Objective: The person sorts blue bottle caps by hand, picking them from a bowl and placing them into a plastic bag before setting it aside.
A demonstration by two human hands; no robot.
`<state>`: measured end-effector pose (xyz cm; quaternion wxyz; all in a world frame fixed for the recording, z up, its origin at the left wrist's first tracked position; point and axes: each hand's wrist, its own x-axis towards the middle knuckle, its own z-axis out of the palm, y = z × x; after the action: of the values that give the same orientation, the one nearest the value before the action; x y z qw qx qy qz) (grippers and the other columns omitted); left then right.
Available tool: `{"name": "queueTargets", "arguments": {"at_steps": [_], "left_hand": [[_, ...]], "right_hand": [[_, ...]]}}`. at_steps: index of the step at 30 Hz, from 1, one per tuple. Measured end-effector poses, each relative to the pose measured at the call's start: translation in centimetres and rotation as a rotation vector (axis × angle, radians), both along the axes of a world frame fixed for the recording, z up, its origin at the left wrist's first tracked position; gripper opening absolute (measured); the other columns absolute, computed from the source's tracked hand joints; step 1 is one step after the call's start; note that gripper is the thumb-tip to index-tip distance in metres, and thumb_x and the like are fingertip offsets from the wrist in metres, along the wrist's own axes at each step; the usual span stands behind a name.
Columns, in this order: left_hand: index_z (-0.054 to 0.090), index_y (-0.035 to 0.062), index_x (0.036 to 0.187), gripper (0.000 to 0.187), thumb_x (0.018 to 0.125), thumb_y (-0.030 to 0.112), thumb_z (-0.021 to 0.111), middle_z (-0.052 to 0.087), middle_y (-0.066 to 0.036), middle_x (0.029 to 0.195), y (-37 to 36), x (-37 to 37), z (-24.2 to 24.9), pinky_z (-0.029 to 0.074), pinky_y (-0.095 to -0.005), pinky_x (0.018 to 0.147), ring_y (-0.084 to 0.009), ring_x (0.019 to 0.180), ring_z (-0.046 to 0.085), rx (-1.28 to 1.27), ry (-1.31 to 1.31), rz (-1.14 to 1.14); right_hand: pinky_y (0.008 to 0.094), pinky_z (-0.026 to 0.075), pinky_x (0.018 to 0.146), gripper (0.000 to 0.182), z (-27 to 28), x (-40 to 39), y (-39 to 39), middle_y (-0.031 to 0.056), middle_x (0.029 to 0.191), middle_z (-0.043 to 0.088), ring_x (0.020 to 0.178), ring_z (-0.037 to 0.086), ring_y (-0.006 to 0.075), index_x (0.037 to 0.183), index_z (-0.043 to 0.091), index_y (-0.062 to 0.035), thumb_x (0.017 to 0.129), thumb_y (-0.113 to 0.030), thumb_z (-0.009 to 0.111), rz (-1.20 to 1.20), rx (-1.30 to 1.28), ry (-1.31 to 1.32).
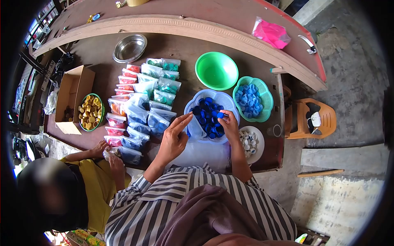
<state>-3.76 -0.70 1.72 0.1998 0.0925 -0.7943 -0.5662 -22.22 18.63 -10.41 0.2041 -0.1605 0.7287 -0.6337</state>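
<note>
My right hand [230,125] pinches a blue bottle cap [220,115] over the blue basket [219,97] filled with dark blue caps. My left hand [174,137] holds the mouth of a clear plastic bag [195,129] with some blue caps in it, fingers stretched upward, just left of the basket. Rows of filled bags [141,102] with red, blue and teal caps lie to the left on the brown table [180,47].
A teal basket [263,92] of light blue caps, an empty green bowl [216,70], a white plate [259,141] of white caps, a steel bowl [129,48], a green bowl of yellow caps [90,111] and a cardboard box [74,96] stand around. Another person in yellow [96,192] handles a bag at the left. An orange chair [312,119] stands right.
</note>
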Motion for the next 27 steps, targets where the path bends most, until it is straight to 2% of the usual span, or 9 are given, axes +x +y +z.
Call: {"name": "queueTargets", "arguments": {"at_steps": [7,10,13,15,17,18,21,23,27], "left_hand": [[0.054,0.0001,0.133,0.059,0.076,-0.013,0.049,0.052,-0.016,0.139,1.3,1.9,-0.2,0.049,-0.0257,0.057,-0.0136,0.06,0.061,0.047,0.021,0.017],[0.052,-0.0012,0.134,0.056,0.079,-0.012,0.05,0.051,-0.017,0.138,1.7,1.7,-1.0,0.052,-0.0261,0.055,-0.0133,0.057,0.061,0.045,0.076,0.032],[0.048,-0.0008,0.136,0.056,0.082,-0.01,0.053,0.05,-0.018,0.137,1.9,1.6,-0.5,0.053,-0.026,0.056,-0.0136,0.059,0.061,0.047,0.104,0.038],[0.045,-0.0021,0.139,0.056,0.084,-0.01,0.053,0.046,-0.019,0.14,2.4,1.5,0.1,0.058,-0.0264,0.063,-0.0135,0.068,0.066,0.047,0.127,0.044],[0.044,-0.003,0.139,0.057,0.084,-0.009,0.056,0.046,-0.02,0.137,2.9,1.3,-0.4,0.057,-0.0268,0.061,-0.0147,0.068,0.065,0.032,0.169,0.053],[0.043,-0.0039,0.139,0.058,0.084,-0.007,0.059,0.046,-0.021,0.135,3.1,1.3,-0.2,0.056,-0.0273,0.06,-0.0158,0.068,0.064,0.018,0.208,0.063],[0.042,-0.0056,0.14,0.057,0.086,-0.004,0.062,0.045,-0.022,0.136,3.9,1.6,0.7,0.056,-0.0286,0.065,-0.0172,0.074,0.067,0.143,0.175,-0.008],[0.04,-0.0057,0.141,0.058,0.088,0.0,0.063,0.043,-0.021,0.137,3.8,1.9,1.3,0.056,-0.0287,0.068,-0.0168,0.082,0.068,0.192,0.154,-0.031],[0.042,-0.0046,0.141,0.057,0.09,0.005,0.065,0.042,-0.018,0.14,2.3,1.8,2.4,0.057,-0.0253,0.068,-0.0131,0.089,0.065,0.263,0.312,-0.037]], "right_hand": [[0.0295,0.051,0.083,0.026,3.5,4.2,1.6,0.0084,0.11,0.061,0.094,0.064,0.0153,0.115,0.056,-0.0024,0.089,0.0,0.056,-0.027,-0.105,-0.133],[0.0261,0.048,0.073,0.022,3.5,5.8,2.0,0.0089,0.108,0.061,0.087,0.062,0.014,0.106,0.06,-0.002,0.092,-0.005,0.044,0.049,-0.042,-0.185],[0.0266,0.047,0.073,0.024,2.7,7.2,2.0,0.0074,0.103,0.06,0.08,0.058,0.0127,0.107,0.06,-0.0018,0.091,-0.004,0.043,0.213,-0.022,-0.193],[0.0275,0.047,0.074,0.024,2.7,8.4,1.5,0.0067,0.096,0.057,0.076,0.054,0.0148,0.11,0.059,-0.0019,0.088,-0.005,0.05,0.291,-0.019,-0.13],[0.0286,0.047,0.074,0.03,4.1,10.9,0.6,0.0063,0.091,0.054,0.077,0.053,0.0181,0.114,0.058,-0.003,0.084,-0.006,0.06,0.314,0.074,0.297],[0.0305,0.046,0.075,0.038,4.7,11.7,0.3,0.0092,0.092,0.055,0.078,0.054,0.0225,0.117,0.056,-0.0043,0.082,-0.01,0.069,0.329,0.115,0.359],[0.0327,0.046,0.073,0.034,4.0,12.0,-1.1,0.0113,0.088,0.056,0.077,0.055,0.0247,0.112,0.057,-0.003,0.083,-0.014,0.072,0.229,0.048,0.49],[0.0349,0.046,0.071,0.025,4.5,11.2,-1.0,0.0134,0.084,0.055,0.075,0.056,0.026,0.101,0.059,-0.0008,0.085,-0.016,0.072,0.196,0.089,0.401],[0.0362,0.047,0.07,0.011,7.5,8.5,-0.8,0.0132,0.082,0.057,0.075,0.058,0.0262,0.089,0.062,-0.0003,0.087,-0.009,0.068,0.161,0.124,0.492]]}}
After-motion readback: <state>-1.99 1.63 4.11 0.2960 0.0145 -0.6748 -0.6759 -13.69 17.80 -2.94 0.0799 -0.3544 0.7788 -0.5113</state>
